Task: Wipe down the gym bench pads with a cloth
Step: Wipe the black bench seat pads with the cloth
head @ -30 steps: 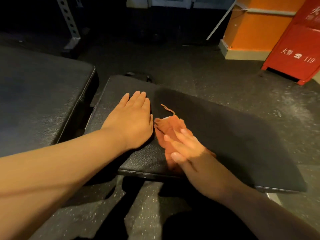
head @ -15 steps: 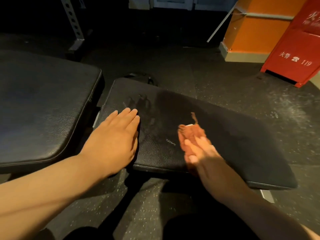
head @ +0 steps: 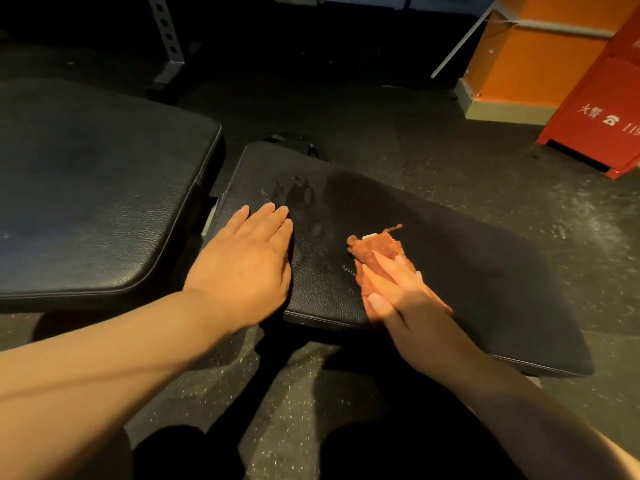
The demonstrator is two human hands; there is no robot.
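A black seat pad [head: 467, 278] lies across the middle of the view, with a second, larger black bench pad [head: 93, 202] to its left. An orange-brown cloth [head: 377, 252] lies crumpled on the seat pad near its front edge. My right hand [head: 405, 299] presses flat on the cloth with straight fingers. My left hand [head: 246, 268] rests flat on the seat pad's left end, fingers straight. A faint damp handprint [head: 298, 195] shows on the pad beyond my left fingers.
Dark speckled rubber floor [head: 433, 140] surrounds the bench. A red fire cabinet [head: 602, 119] and an orange pillar [head: 533, 57] stand at the back right. A perforated metal rack upright [head: 166, 32] rises at the back left. My dark-clothed knees [head: 398, 445] fill the bottom.
My left hand slid back toward the pad's near left end, uncovering a handprint. My right hand carried the cloth rightward along the pad. The view shifted slightly.
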